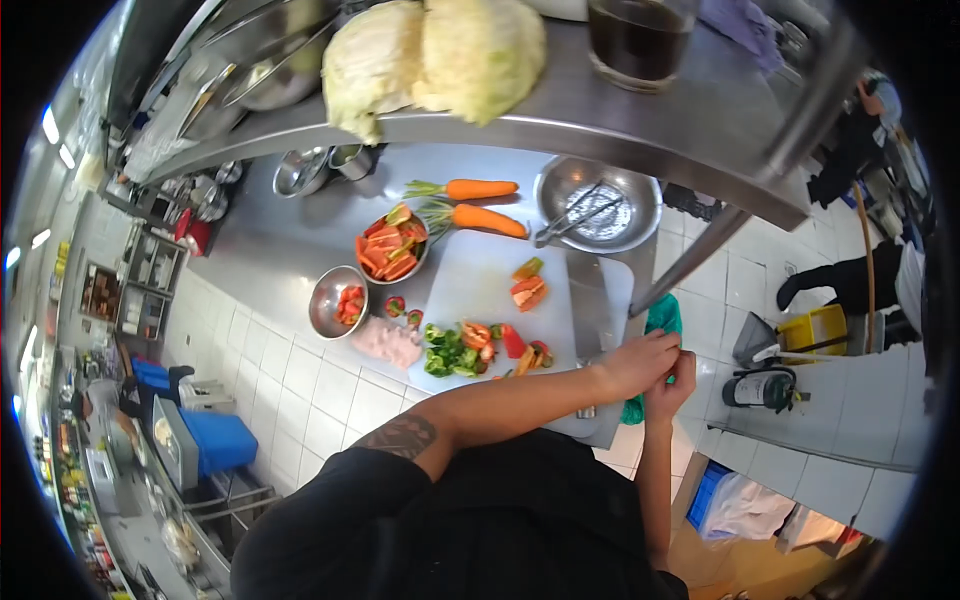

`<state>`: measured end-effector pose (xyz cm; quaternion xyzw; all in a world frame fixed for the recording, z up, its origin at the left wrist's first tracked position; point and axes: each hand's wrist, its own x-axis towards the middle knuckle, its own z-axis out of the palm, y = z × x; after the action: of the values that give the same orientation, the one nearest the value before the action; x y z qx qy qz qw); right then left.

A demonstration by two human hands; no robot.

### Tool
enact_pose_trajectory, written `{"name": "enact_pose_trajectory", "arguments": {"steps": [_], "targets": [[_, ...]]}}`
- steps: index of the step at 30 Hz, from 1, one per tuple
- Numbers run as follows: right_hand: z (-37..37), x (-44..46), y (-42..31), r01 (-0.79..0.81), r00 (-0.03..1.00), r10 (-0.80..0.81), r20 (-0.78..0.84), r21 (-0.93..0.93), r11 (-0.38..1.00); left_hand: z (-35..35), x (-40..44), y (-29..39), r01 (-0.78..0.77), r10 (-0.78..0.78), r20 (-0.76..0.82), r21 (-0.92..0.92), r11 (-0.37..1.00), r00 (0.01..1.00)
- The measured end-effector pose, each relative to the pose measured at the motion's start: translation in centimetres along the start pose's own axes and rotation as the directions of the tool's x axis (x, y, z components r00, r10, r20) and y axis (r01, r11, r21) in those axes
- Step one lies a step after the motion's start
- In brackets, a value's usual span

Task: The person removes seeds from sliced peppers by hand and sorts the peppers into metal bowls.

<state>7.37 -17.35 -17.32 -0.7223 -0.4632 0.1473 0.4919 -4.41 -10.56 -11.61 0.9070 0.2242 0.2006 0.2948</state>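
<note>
Left hand (pixel 640 364) and right hand (pixel 672 390) meet half-curled at four o'clock, likely for steadiness, holding what I can't tell.

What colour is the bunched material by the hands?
The bunched material is green; it shows best in the head view.

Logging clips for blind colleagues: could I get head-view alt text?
The left hand and right hand are together by a crumpled green item at the edge of a steel counter. A white cutting board holds cut vegetables; carrots and metal bowls lie nearby.
</note>
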Motion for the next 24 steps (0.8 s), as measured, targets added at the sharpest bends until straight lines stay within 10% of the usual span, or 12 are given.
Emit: {"name": "enact_pose_trajectory", "arguments": {"steps": [5, 7, 8, 11, 14, 16, 19, 24], "targets": [[-1.2, -3.8, 10.3, -0.111, 0.988, 0.125, 0.095, -0.14, 0.984, -8.9, -4.9, -3.1, 0.147, -0.145, -0.347, -0.023, 0.989, 0.927], [-3.1, -5.7, 9.8, -0.226, 0.964, 0.239, 0.119, -0.107, 0.968, -13.7, -10.3, -7.9, 0.367, -0.559, -0.551, -0.427, 0.827, 0.619], [-4.1, -6.4, 9.6, -0.32, 0.935, 0.325, 0.142, -0.063, 0.945, -16.9, -13.3, -10.8, 0.408, -0.386, -0.747, -0.168, 0.897, 0.542], [-4.3, -8.7, 9.9, -0.386, 0.914, 0.387, 0.124, -0.034, 0.922, -23.5, -23.0, -22.5, 0.526, -0.341, -0.912, -0.18, 0.831, 0.227], [-2.8, -9.0, 8.4, -0.357, 0.926, 0.357, 0.125, -0.021, 0.934, -25.6, -26.6, -25.1, 0.798, -0.487, -0.837, -0.107, 0.593, 0.25], [-2.0, -7.9, 6.5, -0.337, 0.93, 0.34, 0.138, -0.044, 0.941, -24.9, -24.5, -21.9, 0.91, -0.181, -0.928, 0.255, 0.327, 0.325], [-1.1, -6.1, 3.5, -0.337, 0.934, 0.328, 0.143, 0.045, 0.94, -19.6, -20.1, -21.0, 0.609, -0.288, -0.764, 0.168, 0.775, 0.577], [0.8, -3.4, -1.8, -0.26, 0.964, 0.249, 0.089, 0.139, 0.956, -12.2, -12.7, -18.7, 0.707, -0.71, -0.069, -0.062, 0.705, 0.701]]}}
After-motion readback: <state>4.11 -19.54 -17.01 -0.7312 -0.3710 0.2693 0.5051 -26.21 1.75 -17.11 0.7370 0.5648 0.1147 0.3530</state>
